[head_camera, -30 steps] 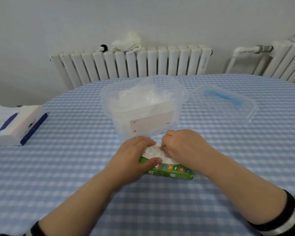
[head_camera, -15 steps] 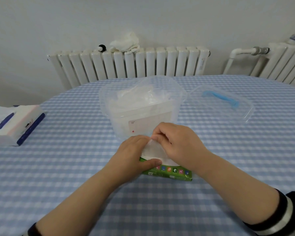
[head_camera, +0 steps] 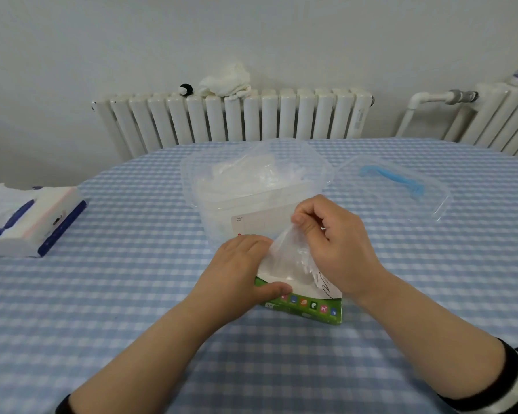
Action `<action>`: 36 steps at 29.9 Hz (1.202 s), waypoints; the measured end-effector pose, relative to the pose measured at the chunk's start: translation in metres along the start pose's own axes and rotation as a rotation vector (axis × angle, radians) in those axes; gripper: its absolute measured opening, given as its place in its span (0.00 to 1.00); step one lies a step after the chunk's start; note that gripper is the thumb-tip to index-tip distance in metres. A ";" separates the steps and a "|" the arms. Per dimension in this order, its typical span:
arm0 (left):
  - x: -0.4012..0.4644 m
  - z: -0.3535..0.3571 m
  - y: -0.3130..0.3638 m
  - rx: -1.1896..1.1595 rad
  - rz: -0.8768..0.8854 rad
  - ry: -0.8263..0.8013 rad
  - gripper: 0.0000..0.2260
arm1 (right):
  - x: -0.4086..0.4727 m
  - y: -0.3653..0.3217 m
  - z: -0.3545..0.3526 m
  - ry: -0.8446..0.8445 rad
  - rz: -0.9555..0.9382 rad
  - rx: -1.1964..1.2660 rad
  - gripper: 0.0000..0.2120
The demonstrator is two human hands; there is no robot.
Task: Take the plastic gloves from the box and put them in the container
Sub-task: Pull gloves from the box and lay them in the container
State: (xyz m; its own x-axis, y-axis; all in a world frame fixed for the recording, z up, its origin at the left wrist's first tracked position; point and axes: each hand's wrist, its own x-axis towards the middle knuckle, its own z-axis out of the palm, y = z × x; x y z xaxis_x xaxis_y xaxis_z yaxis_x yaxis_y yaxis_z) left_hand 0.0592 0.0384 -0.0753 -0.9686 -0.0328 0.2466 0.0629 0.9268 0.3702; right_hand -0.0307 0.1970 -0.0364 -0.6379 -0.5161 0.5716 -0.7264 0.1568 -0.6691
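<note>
My right hand (head_camera: 335,243) pinches a plastic glove (head_camera: 287,258) above the green box (head_camera: 305,306); my left hand (head_camera: 240,273) grips the box, just before the container (head_camera: 251,186).

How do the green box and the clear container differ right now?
The green box is opaque, low and flat; the clear container is see-through and taller. The left hand holds the box down while the right hand pinches a glove out of it; no hand touches the container. Both hold gloves.
</note>
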 end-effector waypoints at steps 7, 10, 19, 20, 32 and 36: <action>-0.004 0.000 -0.006 -0.043 -0.082 -0.076 0.27 | 0.023 -0.014 -0.036 0.329 -0.018 0.081 0.09; -0.007 0.003 -0.005 -0.064 -0.133 -0.037 0.30 | 0.042 -0.017 -0.070 0.472 0.095 0.165 0.12; -0.001 -0.022 0.048 0.039 0.475 0.903 0.33 | 0.034 -0.015 -0.044 0.257 0.355 0.266 0.17; 0.003 -0.025 0.055 0.114 0.454 0.844 0.34 | 0.034 -0.014 -0.042 0.244 0.361 0.241 0.17; 0.066 -0.099 0.056 -0.413 -0.108 0.376 0.04 | 0.034 -0.029 -0.057 -0.287 0.333 0.075 0.18; 0.081 -0.111 0.034 -0.570 -0.250 0.465 0.05 | 0.069 -0.008 -0.065 -0.113 0.208 -0.136 0.08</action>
State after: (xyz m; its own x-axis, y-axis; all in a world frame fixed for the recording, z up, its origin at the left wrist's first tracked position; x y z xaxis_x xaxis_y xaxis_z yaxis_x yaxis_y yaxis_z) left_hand 0.0099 0.0259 0.0565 -0.7776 -0.4858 0.3992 0.0923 0.5399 0.8367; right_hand -0.0856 0.2149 0.0399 -0.7502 -0.5503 0.3665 -0.6150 0.3772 -0.6924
